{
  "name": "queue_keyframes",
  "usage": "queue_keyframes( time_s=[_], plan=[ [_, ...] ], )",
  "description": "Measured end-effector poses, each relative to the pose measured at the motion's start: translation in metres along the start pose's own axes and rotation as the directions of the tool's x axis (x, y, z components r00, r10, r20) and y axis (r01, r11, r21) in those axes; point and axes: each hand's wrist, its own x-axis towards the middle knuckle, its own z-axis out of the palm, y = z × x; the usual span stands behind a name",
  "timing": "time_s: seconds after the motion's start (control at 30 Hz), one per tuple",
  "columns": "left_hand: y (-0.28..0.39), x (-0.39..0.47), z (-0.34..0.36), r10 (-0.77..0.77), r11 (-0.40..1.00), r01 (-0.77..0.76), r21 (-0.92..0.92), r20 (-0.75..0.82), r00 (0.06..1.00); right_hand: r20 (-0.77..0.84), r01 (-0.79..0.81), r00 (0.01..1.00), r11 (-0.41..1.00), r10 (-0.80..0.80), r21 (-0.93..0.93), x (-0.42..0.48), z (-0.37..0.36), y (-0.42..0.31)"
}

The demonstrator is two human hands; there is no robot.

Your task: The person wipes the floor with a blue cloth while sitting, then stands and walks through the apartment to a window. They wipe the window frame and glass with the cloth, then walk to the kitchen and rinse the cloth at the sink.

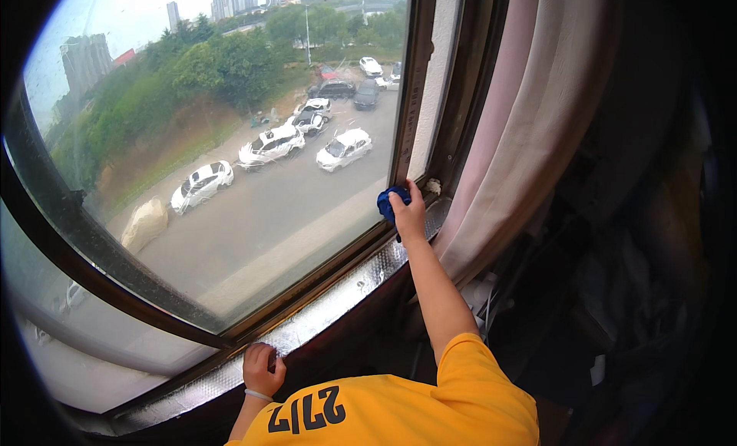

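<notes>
My right hand (410, 213) grips a bunched dark blue cloth (389, 203). The cloth presses against the lower right corner of the brown window sash (410, 118), beside the glass pane (288, 215). Lower down and to the left, my left hand (263, 368) rests by the silver foil-covered sill (322, 316). Its fingers are loosely curled, with the thumb apart and nothing visible between them. A pale band (258, 395) circles my left wrist.
A pale pink curtain (512, 129) hangs close to my right arm. A crumpled whitish wad (433, 186) sits in the frame corner. Another brown frame upright (109, 273) stands left. White cables (489, 308) lie in the dark area below the curtain. Outside are parked cars and trees.
</notes>
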Motion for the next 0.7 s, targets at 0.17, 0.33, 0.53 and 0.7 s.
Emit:
queue_keyframes(
  time_s=[0.17,0.33,0.53,0.7],
  plan=[
    [-0.001,0.001,0.002,0.028,1.000,-0.028,0.000,-0.017,0.999,-0.012,0.048,0.999,0.990,-0.050,-0.135,-0.050,0.026,-0.038],
    [0.000,-0.003,0.000,0.033,0.999,-0.033,0.007,-0.021,0.999,0.035,0.048,0.998,0.990,-0.044,-0.135,-0.095,0.055,-0.050],
    [0.000,-0.004,0.001,0.056,0.998,-0.056,0.020,-0.019,0.998,0.096,0.088,0.993,0.986,-0.075,-0.140,-0.134,0.079,-0.076],
    [-0.001,-0.005,0.001,0.057,0.998,-0.056,0.032,-0.014,0.998,0.199,0.098,0.976,0.993,-0.085,-0.059,-0.151,0.082,-0.087]
  ],
)
